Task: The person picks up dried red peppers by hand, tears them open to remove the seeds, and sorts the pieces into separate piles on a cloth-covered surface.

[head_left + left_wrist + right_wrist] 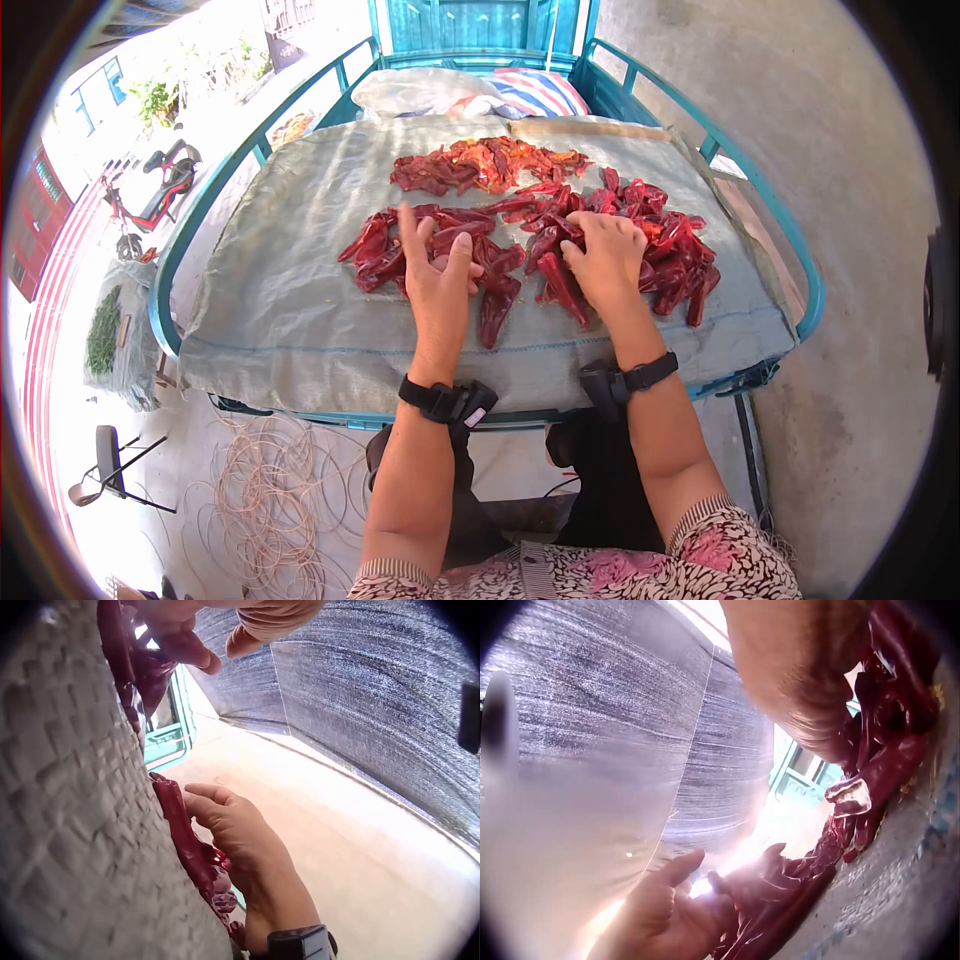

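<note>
Dried red peppers lie in heaps on a grey woven sheet [290, 260]. Over the left heap [372, 258] my left hand [437, 290] is held with its index finger stretched out and its thumb apart. My right hand [610, 255] rests at the near-left side of the larger right heap [685, 265], fingers bent loosely over it. In the left wrist view its fingertips are right beside a long red pepper [184, 840]. Farther back spreads a third heap [490, 165], of flatter pieces with orange-red insides. Peppers hide part of the left fingers in the right wrist view.
The sheet covers the bed of a teal cart with side rails [760, 190]. A pale sack [425, 92] and a striped bag [540, 93] lie at its far end. Coiled cord [270, 490] and a small stool [112, 462] are on the ground at left.
</note>
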A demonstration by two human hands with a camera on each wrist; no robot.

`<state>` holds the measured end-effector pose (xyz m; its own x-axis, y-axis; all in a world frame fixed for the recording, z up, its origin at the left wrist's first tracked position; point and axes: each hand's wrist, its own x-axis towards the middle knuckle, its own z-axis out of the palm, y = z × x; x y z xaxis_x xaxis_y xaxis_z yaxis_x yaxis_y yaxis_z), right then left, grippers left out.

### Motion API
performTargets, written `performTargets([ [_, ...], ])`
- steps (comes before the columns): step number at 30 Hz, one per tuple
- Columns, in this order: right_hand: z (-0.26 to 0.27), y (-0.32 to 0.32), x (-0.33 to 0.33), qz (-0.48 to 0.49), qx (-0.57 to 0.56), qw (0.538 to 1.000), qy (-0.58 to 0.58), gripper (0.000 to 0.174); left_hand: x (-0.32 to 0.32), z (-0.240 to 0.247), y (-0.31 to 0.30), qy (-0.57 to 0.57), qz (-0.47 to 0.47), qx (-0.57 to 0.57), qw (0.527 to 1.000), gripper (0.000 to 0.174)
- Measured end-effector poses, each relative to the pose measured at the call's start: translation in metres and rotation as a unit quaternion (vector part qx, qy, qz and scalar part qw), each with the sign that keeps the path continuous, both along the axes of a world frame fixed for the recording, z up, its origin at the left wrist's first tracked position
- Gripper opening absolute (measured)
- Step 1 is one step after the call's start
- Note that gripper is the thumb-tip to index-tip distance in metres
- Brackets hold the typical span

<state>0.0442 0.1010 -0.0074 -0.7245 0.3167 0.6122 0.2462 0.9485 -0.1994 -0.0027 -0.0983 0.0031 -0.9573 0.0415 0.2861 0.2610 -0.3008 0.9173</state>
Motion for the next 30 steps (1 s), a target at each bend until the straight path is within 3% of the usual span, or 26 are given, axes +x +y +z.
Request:
performTargets([
  [8, -0.004, 0.01, -0.016, -0.033, 0.015, 0.999, -0.039, 0.025, -0.005, -0.01, -0.007, 0.048, -0.003, -0.038, 0.998, 0.045],
  [11, 0.009, 0.004, -0.013, 0.008, -0.065, 0.988, 0.138, 0.019, 0.0, -0.006, -0.007, 0.053, -0.005, -0.03, 0.998, 0.04],
  [12, 0.013, -0.002, -0.012, 0.046, -0.066, 0.979, 0.189, 0.017, 0.0, -0.006, -0.008, 0.053, -0.015, -0.046, 0.997, 0.04],
  [15, 0.021, -0.024, -0.006, 0.273, -0.242, 0.909, 0.201, 0.018, -0.001, -0.012, -0.005, 0.135, 0.02, -0.132, 0.982, 0.043],
  [16, 0.02, -0.031, -0.004, 0.297, -0.239, 0.906, 0.186, 0.02, -0.001, -0.014, -0.004, 0.176, 0.043, -0.167, 0.969, 0.044],
  [17, 0.015, -0.036, -0.005, 0.331, -0.304, 0.88, 0.155, 0.02, -0.002, -0.016, -0.003, 0.182, 0.035, -0.166, 0.969, 0.044],
  [19, 0.024, -0.053, 0.002, 0.365, -0.265, 0.88, 0.149, 0.022, 0.001, -0.012, -0.002, 0.195, 0.016, -0.165, 0.967, 0.046],
  [22, 0.027, -0.06, 0.004, 0.384, -0.258, 0.875, 0.141, 0.026, 0.006, -0.012, -0.001, 0.102, -0.032, -0.067, 0.992, 0.038],
  [25, 0.027, -0.064, 0.008, 0.359, -0.381, 0.848, 0.087, 0.029, 0.007, -0.009, -0.007, 0.052, -0.058, -0.035, 0.996, 0.024],
  [29, 0.025, -0.047, -0.002, 0.326, -0.279, 0.877, 0.213, 0.026, 0.002, -0.013, -0.009, 0.052, -0.008, -0.003, 0.999, 0.016],
  [30, 0.025, -0.037, -0.005, 0.282, -0.176, 0.915, 0.227, 0.027, 0.005, -0.006, -0.01, 0.048, 0.004, 0.009, 0.999, 0.015],
])
